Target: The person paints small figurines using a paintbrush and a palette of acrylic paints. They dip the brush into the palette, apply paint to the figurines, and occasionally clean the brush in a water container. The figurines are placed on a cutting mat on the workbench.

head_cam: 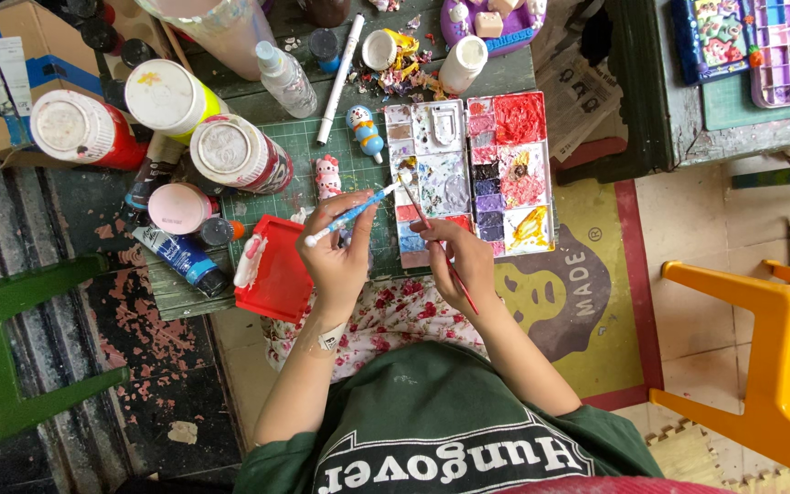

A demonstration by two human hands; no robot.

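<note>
Pointing toward the palette (468, 174): both brushes, blue-handled (351, 214) and seemingly red-handled (436, 245).

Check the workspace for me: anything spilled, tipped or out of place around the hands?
Yes. Dried paint scraps litter the table behind the palette. A small blue-and-white figurine lies on its side on the green cutting mat. The palette wells are smeared, colours running together.

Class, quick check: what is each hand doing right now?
Left hand: closed, fingers holding a light blue brush.
Right hand: closed, fingers holding a thin red-handled brush, tip at the paint palette.
</note>
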